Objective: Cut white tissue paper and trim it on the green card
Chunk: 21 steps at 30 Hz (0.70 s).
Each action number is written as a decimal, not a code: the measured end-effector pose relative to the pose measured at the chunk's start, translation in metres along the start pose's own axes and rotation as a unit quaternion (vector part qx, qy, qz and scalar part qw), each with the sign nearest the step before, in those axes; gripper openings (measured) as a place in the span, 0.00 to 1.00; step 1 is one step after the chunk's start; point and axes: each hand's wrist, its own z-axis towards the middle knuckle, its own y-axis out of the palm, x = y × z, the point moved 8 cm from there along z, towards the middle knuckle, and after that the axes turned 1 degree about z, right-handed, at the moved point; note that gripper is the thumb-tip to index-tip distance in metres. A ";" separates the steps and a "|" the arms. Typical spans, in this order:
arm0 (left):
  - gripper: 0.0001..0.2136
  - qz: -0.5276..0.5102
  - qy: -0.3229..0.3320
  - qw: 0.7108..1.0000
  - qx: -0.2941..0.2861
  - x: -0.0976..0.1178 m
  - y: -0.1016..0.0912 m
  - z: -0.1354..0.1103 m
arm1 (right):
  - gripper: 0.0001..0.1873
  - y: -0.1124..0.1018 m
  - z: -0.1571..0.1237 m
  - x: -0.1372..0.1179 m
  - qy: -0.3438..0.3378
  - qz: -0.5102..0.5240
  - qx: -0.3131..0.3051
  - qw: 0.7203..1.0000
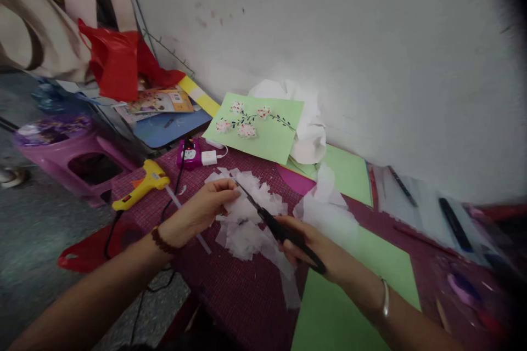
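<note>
My right hand (304,241) is closed around the black handles of a pair of scissors (272,222), whose blades point up and left. Close to the blade tips, my left hand (218,194) has thumb and forefinger pinched together. Whatever they hold, if anything, blends into the white paper behind and cannot be made out. Below both hands lies a loose heap of small cut pieces of thin white paper (242,236). A crumpled sheet of white tissue paper (329,214) rests just beyond my right hand.
A green card with paper flowers (263,145) leans toward the wall. On the left are a yellow glue gun (144,184) with a glue stick, and a purple power block (188,156). Green sheets (349,307) and a black pen (455,225) lie to the right. A pink stool (78,156) stands left.
</note>
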 end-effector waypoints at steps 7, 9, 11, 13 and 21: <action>0.13 -0.031 -0.011 0.999 -0.002 0.002 0.000 0.003 | 0.38 -0.003 0.002 0.009 0.026 0.047 0.027 0.998; 0.13 -0.051 -0.028 0.998 -0.009 -0.002 -0.003 0.002 | 0.38 -0.005 0.004 0.010 0.022 0.056 0.035 0.998; 0.12 -0.060 -0.045 0.997 -0.016 -0.007 -0.007 0.000 | 0.38 -0.006 0.005 0.010 0.022 0.048 0.033 0.998; 0.12 -0.059 -0.051 0.997 -0.008 -0.010 -0.013 -0.002 | 0.39 -0.006 0.004 0.008 0.021 0.028 0.025 0.999; 0.11 -0.103 0.037 0.993 0.047 0.009 -0.023 -0.003 | 0.43 -0.006 -0.005 0.009 0.013 -0.026 -0.011 1.000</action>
